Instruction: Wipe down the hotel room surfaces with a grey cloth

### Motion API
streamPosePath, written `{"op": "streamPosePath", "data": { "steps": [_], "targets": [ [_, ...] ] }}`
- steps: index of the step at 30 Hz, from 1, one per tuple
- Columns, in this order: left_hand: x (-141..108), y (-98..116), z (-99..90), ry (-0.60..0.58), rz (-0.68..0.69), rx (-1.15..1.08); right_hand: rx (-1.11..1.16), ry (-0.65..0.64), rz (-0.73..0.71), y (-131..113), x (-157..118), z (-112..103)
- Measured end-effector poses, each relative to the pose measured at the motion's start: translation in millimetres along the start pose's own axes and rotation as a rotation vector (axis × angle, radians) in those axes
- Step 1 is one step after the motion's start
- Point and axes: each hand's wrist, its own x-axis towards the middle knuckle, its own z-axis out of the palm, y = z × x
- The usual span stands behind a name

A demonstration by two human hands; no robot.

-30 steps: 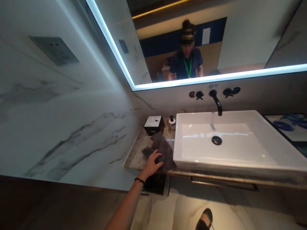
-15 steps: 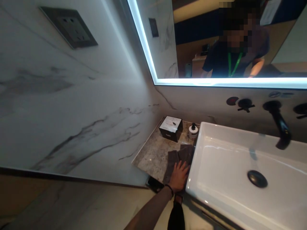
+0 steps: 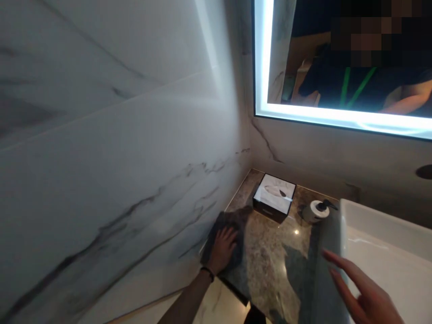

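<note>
My left hand (image 3: 223,248), with a dark band at the wrist, lies spread and flat on a dark cloth (image 3: 238,234) at the left end of the stone counter (image 3: 266,256), close to the marble wall. At the lower right, my right hand (image 3: 362,290) hangs over the near left part of the white sink (image 3: 388,243). Its thumb and index finger are apart with nothing between them. The other fingers are partly out of sight.
A tissue box (image 3: 275,193) with a marbled top stands at the back of the counter. Beside it, near the sink, is a white pump bottle (image 3: 316,210). A lit mirror (image 3: 337,112) above reflects a person with a green lanyard.
The view has moved closer to the counter. My left hand and the cloth have shifted left, away from the sink to the wall side. My right hand has come into view.
</note>
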Motion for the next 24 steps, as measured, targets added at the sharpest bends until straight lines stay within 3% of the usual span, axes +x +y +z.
{"op": "streamPosePath", "data": {
  "steps": [2,3,6,8,12,15,18,21,24],
  "targets": [
    [-20.3,-39.5,-8.8,0.056,-0.098,0.016,-0.084,0.014,-0.076,-19.0,54.9,24.2],
    [-25.6,-49.5,-9.3,0.079,-0.106,0.024,-0.130,0.017,-0.083,-24.5,78.0,36.3],
    [-9.5,-46.0,-6.1,0.118,-0.068,0.041,-0.251,-0.036,0.004,-26.2,127.5,67.4],
    [29.9,-28.6,-9.3,0.079,-0.033,0.024,-0.296,-0.102,0.093,-20.3,146.0,81.4],
    [150.0,0.9,-29.0,0.022,-0.004,-0.007,-0.253,-0.188,0.224,-9.3,161.5,95.9],
    [238.6,11.0,-39.4,0.032,0.041,-0.016,-0.143,-0.210,0.254,-2.5,164.0,102.3],
    [299.7,18.7,-44.6,0.022,0.077,-0.021,-0.066,-0.195,0.242,4.4,164.2,107.5],
    [315.0,23.8,-52.2,0.020,0.082,-0.018,-0.029,-0.178,0.249,5.8,164.0,109.9],
    [268.2,16.2,-52.6,0.013,0.077,-0.005,-0.033,-0.154,0.249,-2.8,165.5,109.3]
  ]
}}
